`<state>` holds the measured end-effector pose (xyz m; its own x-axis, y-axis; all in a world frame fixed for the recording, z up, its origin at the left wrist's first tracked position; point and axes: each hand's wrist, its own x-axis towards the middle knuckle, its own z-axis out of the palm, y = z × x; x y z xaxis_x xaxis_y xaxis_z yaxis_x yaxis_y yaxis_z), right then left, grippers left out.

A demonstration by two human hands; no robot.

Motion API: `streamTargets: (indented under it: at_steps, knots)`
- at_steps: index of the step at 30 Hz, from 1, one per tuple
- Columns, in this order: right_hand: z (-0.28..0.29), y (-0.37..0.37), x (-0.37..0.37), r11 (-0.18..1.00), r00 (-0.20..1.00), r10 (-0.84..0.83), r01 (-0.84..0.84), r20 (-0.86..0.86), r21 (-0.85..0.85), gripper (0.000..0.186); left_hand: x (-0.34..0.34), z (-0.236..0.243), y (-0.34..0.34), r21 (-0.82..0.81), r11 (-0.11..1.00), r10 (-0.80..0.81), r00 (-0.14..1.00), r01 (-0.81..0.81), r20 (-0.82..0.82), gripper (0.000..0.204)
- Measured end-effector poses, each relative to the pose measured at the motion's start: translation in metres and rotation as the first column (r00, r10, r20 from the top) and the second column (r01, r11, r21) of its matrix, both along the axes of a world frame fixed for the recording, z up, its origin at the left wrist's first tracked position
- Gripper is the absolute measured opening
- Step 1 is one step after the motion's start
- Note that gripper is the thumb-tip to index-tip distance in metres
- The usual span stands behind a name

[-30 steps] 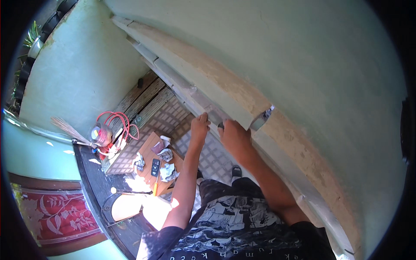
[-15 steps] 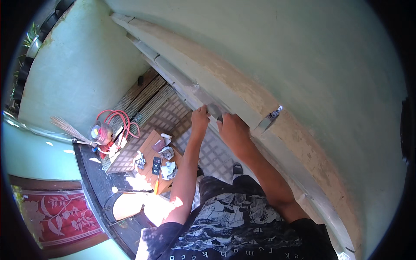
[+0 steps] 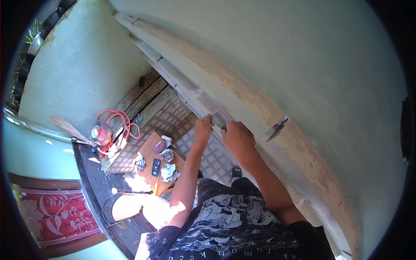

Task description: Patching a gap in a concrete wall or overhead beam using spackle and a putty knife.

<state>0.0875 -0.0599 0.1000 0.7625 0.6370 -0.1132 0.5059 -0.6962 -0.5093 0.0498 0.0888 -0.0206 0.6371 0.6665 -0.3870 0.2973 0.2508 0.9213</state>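
The green wall (image 3: 338, 86) is edged by a tan ledge (image 3: 234, 80), beyond both hands; room is left over the patterned floor (image 3: 212, 151). The right hand (image 3: 239, 138) is closed around the dark handle of a flat grey tool (image 3: 220, 120), its long axis set roughly along the ledge, toward the left hand (image 3: 203, 128). The left fingers are curled beside its blade; whether it is gripped cannot be told.

The left hand (image 3: 203, 127) and the right hand (image 3: 239, 138) have drawn slightly back from the ledge (image 3: 253, 97) since half a second ago — the flat tool (image 3: 219, 118) with them. Across the ledge, the shiny piece (image 3: 276, 129) has narrowed to a thin strip — now farther along toward the ledge's near end.
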Motion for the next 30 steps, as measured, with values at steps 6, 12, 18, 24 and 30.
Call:
streamTargets:
  at_steps: [6,12,18,24,30]
  knots:
    - [-0.005,-0.010,-0.003,0.998,0.998,0.017,-0.021,0.062,0.057,0.027,-0.002,-0.002,0.007,-0.138,0.988,-0.057,0.991,0.074,0.121,0.037]
    - [0.001,-0.003,0.002,1.000,1.000,0.005,-0.005,-0.014,-0.017,0.027,0.000,0.006,0.001,0.076,0.997,-0.025,0.999,0.022,0.031,0.038]
    - [-0.003,-0.009,-0.001,1.000,1.000,0.005,-0.005,0.030,-0.013,0.027,-0.002,-0.001,-0.003,-0.044,0.999,-0.019,1.000,0.019,-0.017,0.039]
    - [-0.002,-0.006,-0.003,1.000,1.000,0.025,-0.025,-0.010,-0.012,0.026,-0.001,-0.010,0.005,-0.023,1.000,0.007,0.992,-0.004,0.128,0.042]
    - [-0.005,0.001,0.000,0.999,0.999,0.034,-0.033,0.040,-0.031,0.026,0.000,-0.003,-0.002,0.203,0.979,0.007,1.000,-0.011,0.019,0.043]
